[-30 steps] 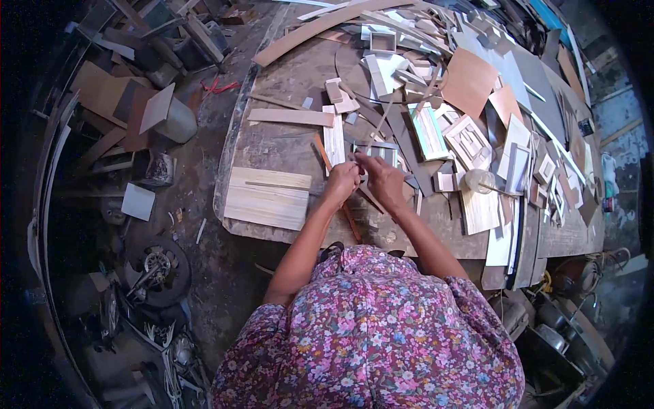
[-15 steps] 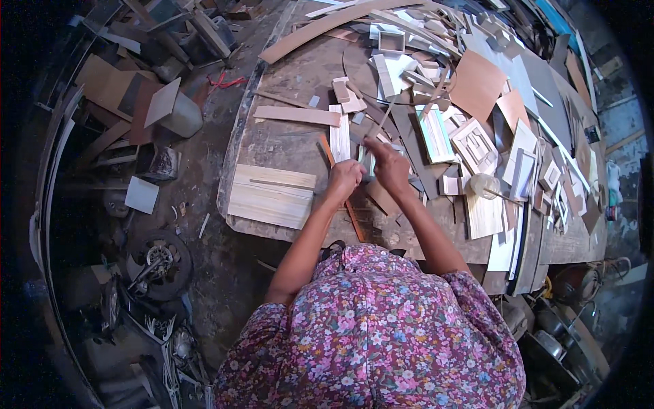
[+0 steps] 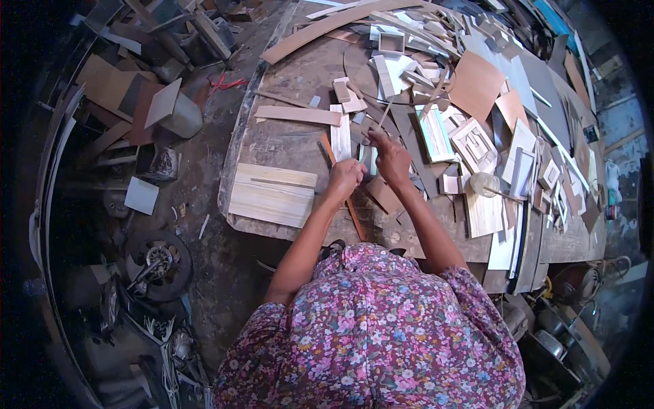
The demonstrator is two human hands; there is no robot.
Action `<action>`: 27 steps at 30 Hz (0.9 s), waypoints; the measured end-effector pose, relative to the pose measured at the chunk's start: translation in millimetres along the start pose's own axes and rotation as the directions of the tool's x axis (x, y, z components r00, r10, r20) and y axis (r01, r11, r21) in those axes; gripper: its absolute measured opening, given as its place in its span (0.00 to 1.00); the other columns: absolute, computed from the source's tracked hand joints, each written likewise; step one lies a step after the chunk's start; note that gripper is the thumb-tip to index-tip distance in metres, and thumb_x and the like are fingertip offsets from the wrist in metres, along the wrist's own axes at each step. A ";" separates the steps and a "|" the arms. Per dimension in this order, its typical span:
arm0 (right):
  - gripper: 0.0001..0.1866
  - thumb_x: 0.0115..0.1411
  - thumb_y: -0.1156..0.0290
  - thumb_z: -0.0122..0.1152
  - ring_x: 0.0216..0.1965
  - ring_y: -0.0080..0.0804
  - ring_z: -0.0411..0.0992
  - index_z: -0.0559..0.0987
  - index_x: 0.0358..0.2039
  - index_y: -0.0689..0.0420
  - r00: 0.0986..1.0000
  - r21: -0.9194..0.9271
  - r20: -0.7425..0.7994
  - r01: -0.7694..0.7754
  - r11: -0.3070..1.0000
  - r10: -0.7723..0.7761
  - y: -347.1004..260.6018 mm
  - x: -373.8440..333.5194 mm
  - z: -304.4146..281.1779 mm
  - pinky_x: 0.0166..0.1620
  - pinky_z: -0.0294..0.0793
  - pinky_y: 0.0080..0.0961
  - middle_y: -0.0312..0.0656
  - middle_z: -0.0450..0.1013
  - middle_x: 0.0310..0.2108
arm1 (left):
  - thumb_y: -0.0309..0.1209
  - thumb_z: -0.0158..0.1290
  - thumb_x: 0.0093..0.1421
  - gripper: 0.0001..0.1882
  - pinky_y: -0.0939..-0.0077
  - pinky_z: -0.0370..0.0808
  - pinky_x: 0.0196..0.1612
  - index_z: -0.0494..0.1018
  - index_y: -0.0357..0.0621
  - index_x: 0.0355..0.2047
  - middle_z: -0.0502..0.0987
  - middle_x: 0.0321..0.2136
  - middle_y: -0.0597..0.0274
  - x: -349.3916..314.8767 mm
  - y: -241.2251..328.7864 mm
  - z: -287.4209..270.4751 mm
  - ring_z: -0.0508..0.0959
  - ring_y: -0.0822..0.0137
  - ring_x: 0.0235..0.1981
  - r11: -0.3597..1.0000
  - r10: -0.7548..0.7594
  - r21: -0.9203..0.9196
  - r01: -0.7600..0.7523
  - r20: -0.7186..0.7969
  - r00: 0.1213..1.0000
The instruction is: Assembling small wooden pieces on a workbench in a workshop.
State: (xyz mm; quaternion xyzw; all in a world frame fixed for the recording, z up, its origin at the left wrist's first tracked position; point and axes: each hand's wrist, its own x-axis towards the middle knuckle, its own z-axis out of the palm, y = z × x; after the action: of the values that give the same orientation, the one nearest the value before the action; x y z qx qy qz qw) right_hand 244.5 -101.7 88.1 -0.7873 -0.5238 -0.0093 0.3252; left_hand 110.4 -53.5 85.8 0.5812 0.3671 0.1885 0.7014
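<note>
Your left hand (image 3: pixel 346 178), mid-frame: fingers curled, perhaps steadying. Your right hand (image 3: pixel 393 158), just beside: fingers bent near thin stick (image 3: pixel 385 117). Cannot tell what either grips. Small green-edged panel (image 3: pixel 371 159) between hands, partly hidden, likely there for easy reach. Left of centre, flat streaky-grained board (image 3: pixel 269 204); top, smooth curved strip (image 3: pixel 308 36).

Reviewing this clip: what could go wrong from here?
The thin stick at the right hand points toward the crowded wooden pieces; it might snag or shift one.

The orange-brown strip runs past the left wrist toward the table's near edge, close to the floral shirt; an arm or the cloth might nudge it off.

The translucent cup sits among loose pieces right of the right forearm; an elbow swing might tip it.
</note>
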 end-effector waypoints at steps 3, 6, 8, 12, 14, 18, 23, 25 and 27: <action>0.22 0.43 0.79 0.52 0.24 0.43 0.70 0.73 0.41 0.44 0.999 0.155 0.015 0.045 0.987 -0.048 -16.7 -13.8 -4.5 0.26 0.69 0.35 0.41 0.70 0.25 | 0.28 0.39 0.58 0.11 0.83 0.58 0.15 0.69 0.38 0.23 0.64 0.12 0.69 -1.5 -1.6 -2.8 0.61 0.79 0.12 0.998 -0.003 -0.057 0.001 -0.031 1.000; 0.24 0.43 0.79 0.51 0.25 0.40 0.72 0.72 0.42 0.41 0.992 0.266 0.016 0.116 0.957 -0.124 -30.9 -35.2 -0.4 0.25 0.69 0.33 0.40 0.71 0.27 | 0.28 0.40 0.58 0.10 0.86 0.55 0.14 0.69 0.37 0.24 0.63 0.13 0.71 -6.1 6.3 -4.4 0.59 0.80 0.12 1.000 -0.024 0.004 0.025 -0.080 0.996; 0.24 0.43 0.79 0.51 0.25 0.39 0.72 0.72 0.42 0.41 0.991 0.154 0.060 0.111 0.982 -0.122 -31.2 -31.6 -8.2 0.25 0.69 0.31 0.38 0.72 0.28 | 0.28 0.39 0.58 0.11 0.86 0.55 0.14 0.68 0.36 0.24 0.63 0.13 0.71 -4.8 -1.0 -5.7 0.59 0.80 0.12 1.000 0.008 -0.029 -0.010 -0.059 0.998; 0.23 0.43 0.80 0.50 0.30 0.37 0.72 0.72 0.42 0.45 1.000 0.126 -0.026 -0.012 0.992 0.016 -5.0 -3.1 -4.5 0.27 0.70 0.30 0.38 0.73 0.32 | 0.27 0.40 0.58 0.11 0.86 0.55 0.14 0.68 0.36 0.24 0.63 0.13 0.71 -5.3 4.2 1.6 0.59 0.80 0.12 1.000 -0.003 -0.001 0.003 -0.023 1.000; 0.16 0.49 0.77 0.48 0.29 0.39 0.73 0.74 0.39 0.46 0.999 0.157 -0.042 -0.018 0.988 0.024 -2.6 -2.5 -0.8 0.27 0.70 0.32 0.41 0.74 0.30 | 0.27 0.40 0.57 0.10 0.86 0.55 0.14 0.68 0.37 0.23 0.63 0.13 0.71 -5.7 4.2 3.0 0.59 0.80 0.12 1.000 0.009 -0.017 -0.010 -0.016 1.000; 0.21 0.46 0.79 0.50 0.26 0.41 0.72 0.73 0.42 0.44 0.995 0.173 0.052 0.078 0.982 -0.088 -35.4 -34.2 -4.4 0.25 0.70 0.33 0.40 0.71 0.26 | 0.28 0.40 0.57 0.10 0.85 0.55 0.14 0.68 0.38 0.22 0.63 0.13 0.71 -8.1 3.1 -6.9 0.60 0.80 0.12 1.000 0.005 0.013 -0.004 -0.070 0.998; 0.23 0.42 0.80 0.51 0.28 0.40 0.72 0.72 0.40 0.44 0.993 0.063 0.044 0.102 0.993 -0.105 -16.5 -20.4 -2.4 0.25 0.69 0.33 0.39 0.72 0.30 | 0.28 0.41 0.57 0.11 0.85 0.57 0.15 0.69 0.38 0.21 0.64 0.13 0.70 -6.6 -0.4 -4.5 0.61 0.79 0.12 1.000 0.016 0.028 -0.014 -0.073 0.997; 0.23 0.42 0.81 0.50 0.28 0.39 0.72 0.72 0.40 0.44 0.999 0.015 -0.018 0.029 0.999 -0.029 -0.2 -2.2 -2.0 0.25 0.69 0.33 0.38 0.72 0.31 | 0.27 0.40 0.58 0.11 0.84 0.58 0.16 0.69 0.37 0.22 0.65 0.13 0.70 -5.6 4.1 -0.3 0.61 0.79 0.13 1.000 0.022 0.008 -0.021 -0.023 0.999; 0.19 0.46 0.76 0.50 0.24 0.42 0.72 0.74 0.40 0.42 0.999 -0.029 -0.031 0.014 0.999 -0.015 -5.5 1.0 -2.2 0.23 0.69 0.33 0.41 0.72 0.28 | 0.26 0.40 0.58 0.11 0.84 0.57 0.16 0.69 0.38 0.22 0.64 0.13 0.70 -7.2 3.9 -1.7 0.61 0.79 0.13 1.000 0.011 -0.010 -0.011 -0.027 1.000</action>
State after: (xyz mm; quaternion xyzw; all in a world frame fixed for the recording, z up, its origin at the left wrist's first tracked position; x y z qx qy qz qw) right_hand 241.1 -100.7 92.9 -0.7878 -0.5243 -0.0314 0.3217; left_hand 105.0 -56.4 91.5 0.5771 0.3723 0.2019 0.6983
